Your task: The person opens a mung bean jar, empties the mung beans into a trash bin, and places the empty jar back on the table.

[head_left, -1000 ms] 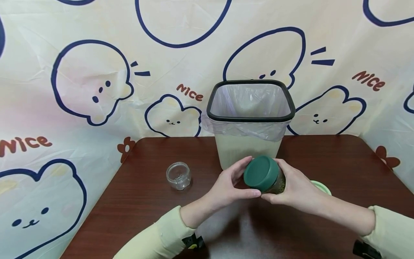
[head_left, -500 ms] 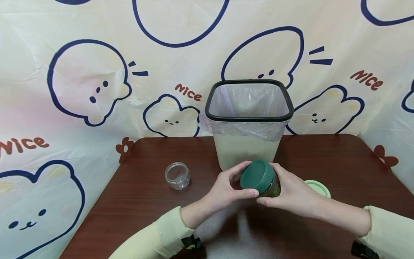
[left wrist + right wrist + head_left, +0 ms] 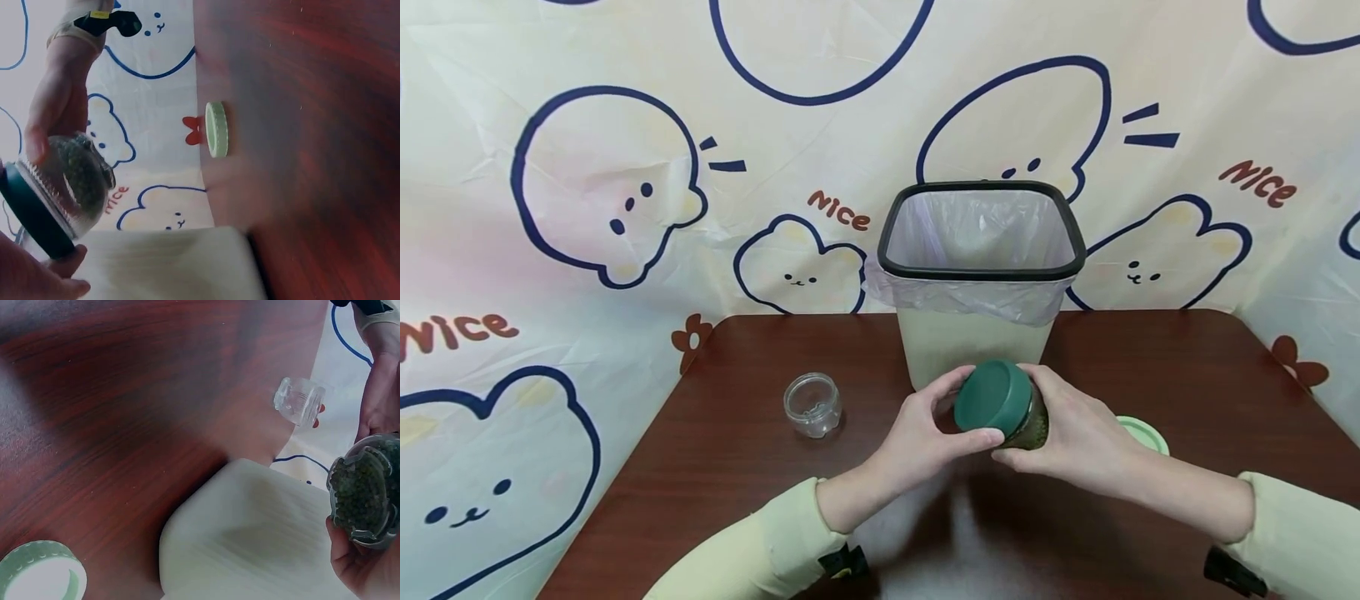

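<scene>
One glass jar [image 3: 1033, 421] with a dark green lid [image 3: 992, 396] is held up off the dark brown surface [image 3: 752, 500], a little right of centre in the lower half of the head view. The jar is tilted, its lid turned toward the upper left of the frame and its glass body toward the lower right. Small dark green grains show through the glass, most plainly at the right edge of the right wrist view.

Both hands are on it. The left hand [image 3: 925, 429] pinches the lid, thumb along the near edge and fingers at the far edge. The right hand [image 3: 1078, 425] is curled round the glass body, its thumb below and its fingers mostly hidden behind.

Just behind the jar in the head view stands a cream bin [image 3: 973, 337] with a black rim [image 3: 981, 273] and a translucent liner [image 3: 985, 225] folded over its edge. A clear jar [image 3: 812, 406] stands upright on the surface, left of the centre of the frame. A round, pale green lid [image 3: 1145, 434] lies on the surface at right, partly covered by the right forearm. Pale sleeves [image 3: 752, 542] reach in from the lower corners, and a printed cloth [image 3: 805, 158] with blue-outlined cartoon animals fills the upper frame.
</scene>
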Motion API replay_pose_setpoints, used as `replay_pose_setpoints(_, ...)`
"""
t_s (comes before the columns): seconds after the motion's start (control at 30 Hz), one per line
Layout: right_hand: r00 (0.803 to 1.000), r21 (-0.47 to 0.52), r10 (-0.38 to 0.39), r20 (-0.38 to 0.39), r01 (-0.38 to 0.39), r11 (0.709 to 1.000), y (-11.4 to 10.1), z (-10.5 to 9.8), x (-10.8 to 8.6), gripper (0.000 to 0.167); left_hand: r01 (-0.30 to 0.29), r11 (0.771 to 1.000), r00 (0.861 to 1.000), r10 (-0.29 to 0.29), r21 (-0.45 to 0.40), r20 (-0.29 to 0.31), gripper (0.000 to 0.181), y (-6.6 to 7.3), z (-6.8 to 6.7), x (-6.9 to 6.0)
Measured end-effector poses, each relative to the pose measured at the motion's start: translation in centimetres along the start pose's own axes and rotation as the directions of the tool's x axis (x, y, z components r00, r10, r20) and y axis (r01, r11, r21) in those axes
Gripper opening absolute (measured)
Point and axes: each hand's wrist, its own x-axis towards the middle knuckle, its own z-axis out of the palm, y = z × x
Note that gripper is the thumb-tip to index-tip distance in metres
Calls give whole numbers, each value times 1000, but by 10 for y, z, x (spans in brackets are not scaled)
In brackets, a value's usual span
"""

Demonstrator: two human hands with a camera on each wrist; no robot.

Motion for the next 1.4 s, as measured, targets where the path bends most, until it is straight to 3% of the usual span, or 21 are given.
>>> replay_pose_setpoints(0.2,1000,34,-2,12,2,999,0,-3,0,85,-72,996,990,66,47,127,93,3,-12,2)
replay_pose_setpoints(0.47,1000,42,-7,9,7,999,0,-4,-2,85,-170,985,939,165,-8,303,91,-2,-25,10)
replay_pose_setpoints(0.53,1000,41,-6,9,6,999,0,-5,-2,85,-171,985,936,165,-10,311,89,-3,-25,10)
replay_pose_setpoints(0.77,1000,33,6,11,-6,999,-1,-4,-4,86,-137,991,960,132,5,247,80,-3,-21,10)
replay_pose_setpoints(1.0,1000,22,12,-1,-12,1000,-1,-2,-4,84,-76,997,991,77,-15,108,73,-3,-10,6)
replay_pose_setpoints(1.23,999,-8,29,-25,-29,1000,1,1,-3,85,-59,998,998,58,-26,-20,66,-5,1,3)
replay_pose_setpoints(1.4,999,-16,30,-26,-30,999,1,3,-3,85,3,1000,1000,-2,28,-22,67,-4,3,2)
